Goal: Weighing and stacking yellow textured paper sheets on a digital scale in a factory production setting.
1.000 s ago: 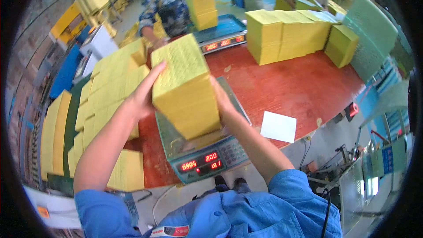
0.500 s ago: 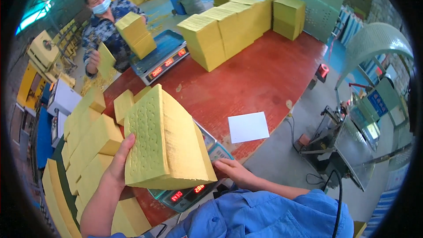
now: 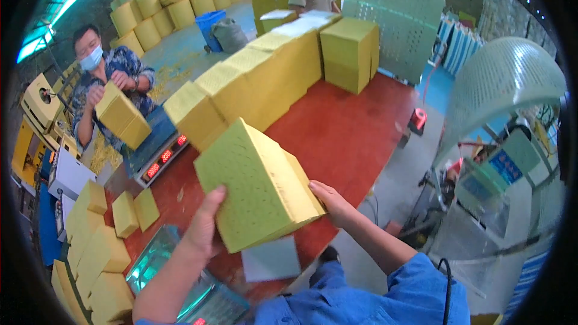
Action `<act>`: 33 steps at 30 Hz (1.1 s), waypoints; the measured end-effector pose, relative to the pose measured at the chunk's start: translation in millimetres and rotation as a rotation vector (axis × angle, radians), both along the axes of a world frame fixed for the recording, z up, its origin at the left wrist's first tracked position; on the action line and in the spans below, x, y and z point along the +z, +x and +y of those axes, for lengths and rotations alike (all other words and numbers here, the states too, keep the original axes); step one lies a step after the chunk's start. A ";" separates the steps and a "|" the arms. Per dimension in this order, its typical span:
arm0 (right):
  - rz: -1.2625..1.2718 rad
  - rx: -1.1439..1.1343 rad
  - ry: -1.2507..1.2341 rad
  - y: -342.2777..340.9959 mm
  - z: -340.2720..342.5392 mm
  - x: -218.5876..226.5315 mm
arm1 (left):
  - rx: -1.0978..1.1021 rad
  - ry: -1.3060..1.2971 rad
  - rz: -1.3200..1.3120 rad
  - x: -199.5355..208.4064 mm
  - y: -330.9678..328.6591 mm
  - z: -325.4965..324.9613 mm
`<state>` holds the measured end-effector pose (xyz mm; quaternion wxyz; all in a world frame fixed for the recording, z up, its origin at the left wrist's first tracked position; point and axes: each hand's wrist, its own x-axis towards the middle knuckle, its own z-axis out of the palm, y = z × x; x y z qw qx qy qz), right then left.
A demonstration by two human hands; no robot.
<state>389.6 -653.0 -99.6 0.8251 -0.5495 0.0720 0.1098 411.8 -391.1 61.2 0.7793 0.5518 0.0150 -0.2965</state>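
Between my two hands is a thick stack of yellow paper (image 3: 253, 186), tilted, its top sheet dotted with punched marks. My left hand (image 3: 205, 222) grips its left side with the thumb up on the top face. My right hand (image 3: 334, 204) presses the right side near the lower corner. The stack hangs above the red table (image 3: 337, 132), and a white sheet (image 3: 271, 260) shows just below it. Left of the sheet, near my left forearm, is a digital scale (image 3: 153, 259) with a shiny plate and nothing on it.
Yellow stacks stand in a row (image 3: 259, 90) across the table, with another stack (image 3: 349, 54) at its far end. At the left, a co-worker (image 3: 111, 78) holds a stack (image 3: 123, 117) over a second scale (image 3: 159, 159). More yellow blocks (image 3: 99, 253) lie at left. Machinery (image 3: 500, 162) stands right.
My hands have carried the paper stack off the near scale, forward and right toward the row. The view has shifted too. The co-worker now has both hands at the other stack.
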 end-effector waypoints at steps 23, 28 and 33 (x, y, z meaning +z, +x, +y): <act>-0.400 -0.713 -0.762 231.2 -230.2 -66.1 | 0.004 0.238 -0.028 -57.0 332.6 -375.7; -0.391 -0.504 -0.581 216.9 -239.6 -45.3 | 0.309 -0.022 -0.445 -75.1 304.6 -389.8; -0.416 -0.403 -0.457 175.1 -189.4 -43.9 | -0.023 0.232 -0.615 -25.7 174.2 -235.3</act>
